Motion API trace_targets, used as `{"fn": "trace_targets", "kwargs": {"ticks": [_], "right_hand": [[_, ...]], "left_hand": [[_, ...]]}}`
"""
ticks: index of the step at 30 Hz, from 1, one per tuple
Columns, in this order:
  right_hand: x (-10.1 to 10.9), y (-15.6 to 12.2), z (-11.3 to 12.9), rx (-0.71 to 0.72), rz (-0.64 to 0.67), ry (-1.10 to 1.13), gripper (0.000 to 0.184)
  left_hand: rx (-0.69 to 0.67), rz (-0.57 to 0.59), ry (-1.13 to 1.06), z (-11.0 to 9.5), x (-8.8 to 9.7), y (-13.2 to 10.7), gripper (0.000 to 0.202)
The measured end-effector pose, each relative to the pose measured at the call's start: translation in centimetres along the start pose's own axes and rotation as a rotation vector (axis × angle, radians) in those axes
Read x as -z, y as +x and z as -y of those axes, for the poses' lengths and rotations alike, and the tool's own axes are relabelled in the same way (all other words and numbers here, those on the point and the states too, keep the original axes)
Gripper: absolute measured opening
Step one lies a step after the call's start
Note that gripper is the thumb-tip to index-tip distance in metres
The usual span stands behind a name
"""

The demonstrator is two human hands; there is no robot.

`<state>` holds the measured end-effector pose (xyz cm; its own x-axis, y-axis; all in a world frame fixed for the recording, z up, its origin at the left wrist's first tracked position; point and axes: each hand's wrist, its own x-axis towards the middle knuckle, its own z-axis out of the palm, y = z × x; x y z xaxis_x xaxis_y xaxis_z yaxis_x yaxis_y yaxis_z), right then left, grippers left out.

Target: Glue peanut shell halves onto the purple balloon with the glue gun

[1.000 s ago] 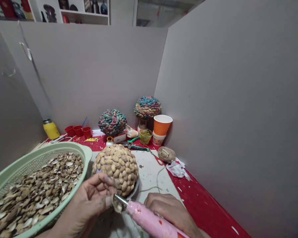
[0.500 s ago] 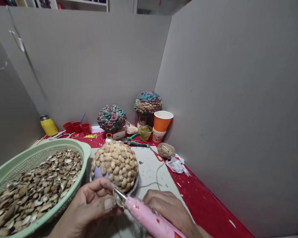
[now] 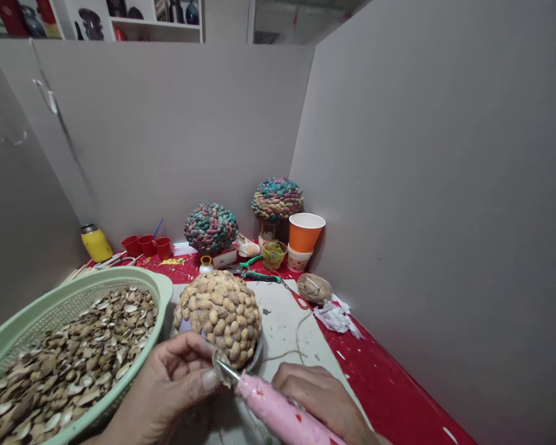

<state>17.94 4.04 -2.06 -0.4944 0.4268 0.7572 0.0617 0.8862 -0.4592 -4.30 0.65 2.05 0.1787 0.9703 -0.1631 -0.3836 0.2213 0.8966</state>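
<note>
- Basket [image 3: 164, 290], at 9 o'clock of the ball: holds loose shell halves [image 3: 69, 358], heaped close to the rim. Risk: a knock from the left forearm would spill them.
- Ball [image 3: 217, 315], centre of the board and covered in peanut shells: sits in a shallow dish. Risk: a push from the nozzle could roll it.
- Glue gun [image 3: 278, 411], at 5 o'clock of the ball: right hand [image 3: 324, 398] clamped around it. Risk: hot glue may drip onto the board.
- Orange cup [image 3: 306, 232], at 1 o'clock: contents not visible.
- Shell [image 3: 219, 360] at the nozzle: left hand [image 3: 176, 383] pinches it between thumb and fingers. Risk: burnt fingertips, since the nozzle touches the shell.
</note>
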Motion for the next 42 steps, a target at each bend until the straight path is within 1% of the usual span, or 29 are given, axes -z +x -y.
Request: {"fn": "trace_targets", "kwargs": {"ticks": [3, 7, 10, 13, 16, 20, 24, 25, 28, 32, 34, 38, 42], "right_hand": [[-0.3, -0.2, -0.2, -0.024, -0.036, -0.012, 0.04], [-0.3, -0.4, 0.0, -0.089, -0.01, -0.036, 0.04], [-0.2, -0.5, 0.3, -0.089, 0.008, -0.054, 0.037], [-0.1, -0.3, 0.5, -0.072, -0.005, -0.043, 0.035], [-0.2, 0.0, 0.6, -0.07, -0.03, -0.013, 0.034], [-0.3, 0.4, 0.4, -0.02, -0.068, 0.004, 0.036], [-0.3, 0.5, 0.3, 0.017, -0.051, -0.003, 0.038], [-0.2, 0.4, 0.3, 0.011, -0.044, -0.003, 0.038], [-0.1, 0.1, 0.5, -0.071, -0.017, -0.019, 0.039], [0.1, -0.4, 0.7, -0.156, 0.049, -0.023, 0.04], [0.2, -0.4, 0.8, -0.162, 0.042, -0.014, 0.04], [0.2, -0.1, 1.0, -0.15, 0.023, -0.019, 0.041], [0.2, -0.1, 0.9, -0.15, 0.031, -0.032, 0.04]], "left_hand": [[0.004, -0.001, 0.019, 0.2, 0.2, 0.1, 0.03], [0.009, 0.012, 0.031, 0.1, 0.2, 0.2, 0.028], [0.007, 0.031, 0.02, -0.1, 0.1, 0.1, 0.024], [-0.004, 0.04, 0.013, 0.0, 0.2, 0.1, 0.024], [-0.026, 0.001, 0.036, 0.0, 0.5, 0.2, 0.026], [-0.087, -0.065, 0.158, 0.0, 0.7, 0.3, 0.025], [-0.166, -0.11, 0.276, 0.1, 0.9, 0.3, 0.02], [-0.185, -0.119, 0.298, 0.2, 0.9, 0.3, 0.019], [-0.216, -0.112, 0.34, 0.3, 1.1, 0.3, 0.017], [-0.192, -0.066, 0.321, 0.1, 1.2, 0.3, 0.018], [-0.168, -0.048, 0.289, 0.1, 1.2, 0.3, 0.02], [-0.127, -0.078, 0.245, 0.1, 1.0, 0.3, 0.021], [-0.124, -0.096, 0.227, 0.1, 1.0, 0.3, 0.024]]}}
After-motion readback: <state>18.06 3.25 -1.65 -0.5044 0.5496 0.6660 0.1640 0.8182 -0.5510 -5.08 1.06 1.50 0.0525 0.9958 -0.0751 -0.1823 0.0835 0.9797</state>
